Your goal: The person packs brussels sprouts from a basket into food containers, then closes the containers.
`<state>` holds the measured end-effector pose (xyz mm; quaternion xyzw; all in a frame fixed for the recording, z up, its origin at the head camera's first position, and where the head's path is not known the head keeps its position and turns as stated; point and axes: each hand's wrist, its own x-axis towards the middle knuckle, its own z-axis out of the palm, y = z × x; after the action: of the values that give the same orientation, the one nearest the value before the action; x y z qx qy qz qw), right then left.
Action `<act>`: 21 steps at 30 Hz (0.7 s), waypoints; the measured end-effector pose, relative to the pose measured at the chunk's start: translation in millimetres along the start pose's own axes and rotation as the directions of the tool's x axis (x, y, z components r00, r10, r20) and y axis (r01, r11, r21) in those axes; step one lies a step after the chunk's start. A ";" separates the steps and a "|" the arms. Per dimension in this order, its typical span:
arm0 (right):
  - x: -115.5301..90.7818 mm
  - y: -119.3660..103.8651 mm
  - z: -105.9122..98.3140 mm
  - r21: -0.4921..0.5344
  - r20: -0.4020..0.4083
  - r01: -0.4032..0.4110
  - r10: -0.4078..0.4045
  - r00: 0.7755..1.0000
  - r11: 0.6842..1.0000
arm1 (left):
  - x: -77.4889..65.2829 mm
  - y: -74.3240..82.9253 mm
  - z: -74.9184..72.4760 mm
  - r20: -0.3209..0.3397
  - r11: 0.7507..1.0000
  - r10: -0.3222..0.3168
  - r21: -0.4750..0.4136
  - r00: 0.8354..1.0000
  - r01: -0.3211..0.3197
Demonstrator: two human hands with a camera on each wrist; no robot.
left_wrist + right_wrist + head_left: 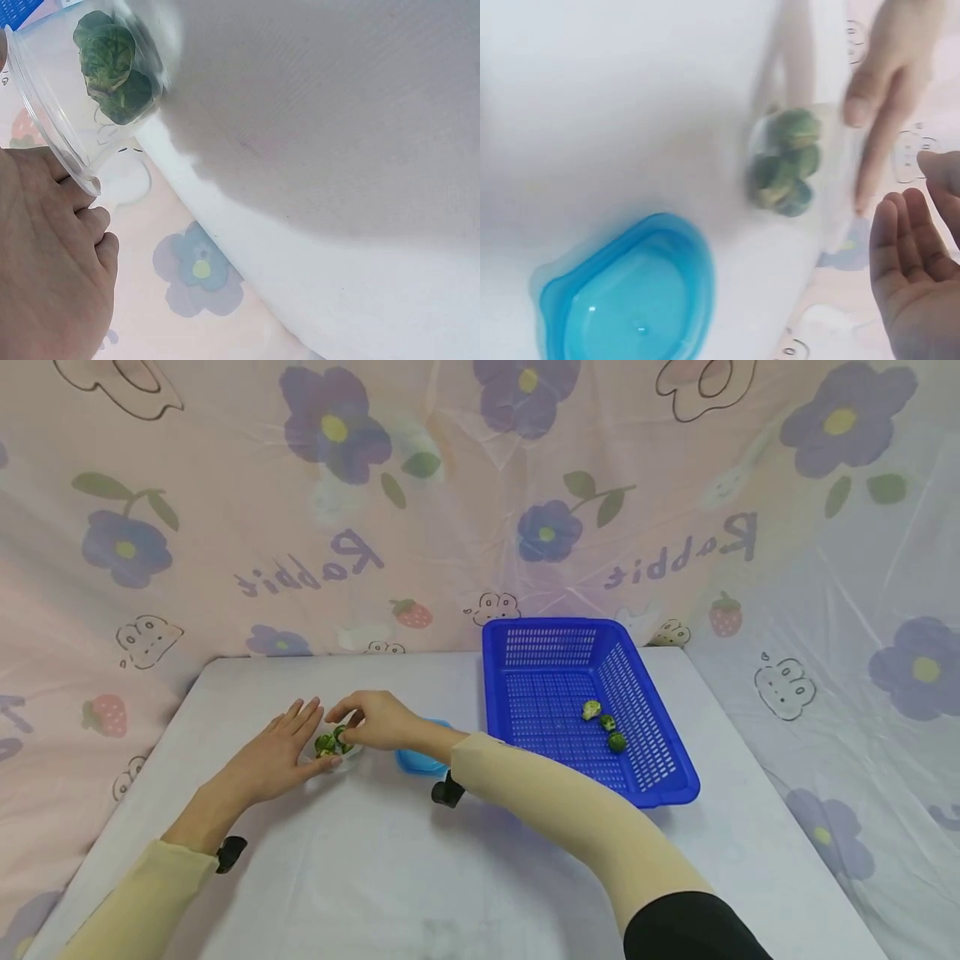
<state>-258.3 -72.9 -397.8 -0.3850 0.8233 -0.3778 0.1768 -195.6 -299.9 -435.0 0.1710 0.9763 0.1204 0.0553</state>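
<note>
A clear plastic cup (43,118) stands on the table with several Brussels sprouts (109,67) at its bottom. My left hand (270,764) rests against the cup's rim, its fingers straight on the far side and the thumb on the near side. Over the cup's mouth hangs my right hand (380,720), fingers bent downward. The right wrist view shows that hand's thumb apart from its fingers, with nothing between them. Just right of the cup sits a translucent blue bowl (630,300), partly hidden under the right forearm in the head view.
A large blue plastic basket (658,727) stands at the right of the white table (360,877), with three Brussels sprouts (617,742) inside. Behind the table hangs a flowered curtain (450,527). My right forearm crosses in front of the basket's near left corner.
</note>
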 end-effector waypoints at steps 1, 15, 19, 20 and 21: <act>-2.1 -2.4 -2.0 0.014 -0.008 0.013 -0.012 1.000 1.000 | 0.0 -0.3 0.4 0.000 1.000 -0.001 0.003 1.000 0.001; -35.1 -31.7 -43.8 0.152 -0.156 0.119 -0.095 0.983 0.981 | 0.2 2.1 1.9 0.020 1.000 -0.017 -0.003 1.000 0.017; -47.4 -37.4 -57.6 0.212 -0.202 0.152 -0.109 0.973 0.965 | 0.1 2.6 1.8 0.017 1.000 -0.019 -0.017 1.000 0.019; -50.2 -38.1 -61.4 0.222 -0.214 0.162 -0.114 0.970 0.961 | -0.1 2.4 2.1 0.015 1.000 -0.018 -0.021 1.000 0.019; -53.0 -38.4 -65.0 0.236 -0.226 0.171 -0.117 0.967 0.957 | -0.2 2.2 2.2 0.015 1.000 -0.020 -0.024 1.000 0.020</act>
<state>-243.0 -16.7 -326.3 -0.3765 0.7517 -0.5304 0.1087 -194.4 -297.5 -436.5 0.1615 0.9760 0.1303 0.0659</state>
